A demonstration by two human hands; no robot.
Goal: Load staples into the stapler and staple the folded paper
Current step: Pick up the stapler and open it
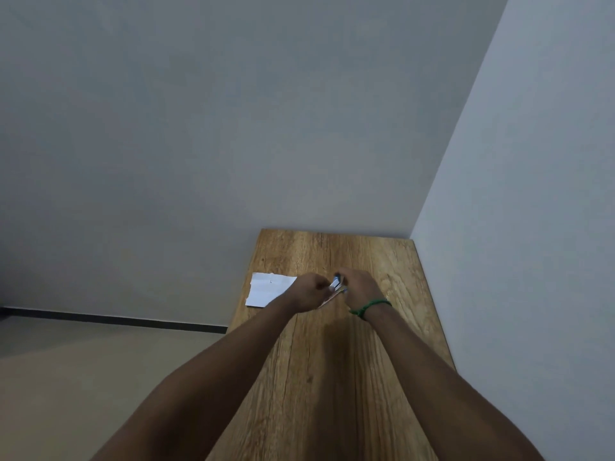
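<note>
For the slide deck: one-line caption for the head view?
Both hands work a small stapler above a wooden table; white folded paper lies left.

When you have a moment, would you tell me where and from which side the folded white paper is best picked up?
Probably by its left edge, coming from the table's left side. The folded white paper lies flat on the wooden table with that edge at or just past the table's left rim, so fingers may slip under it there. Its right end is covered by the left hand.
</note>
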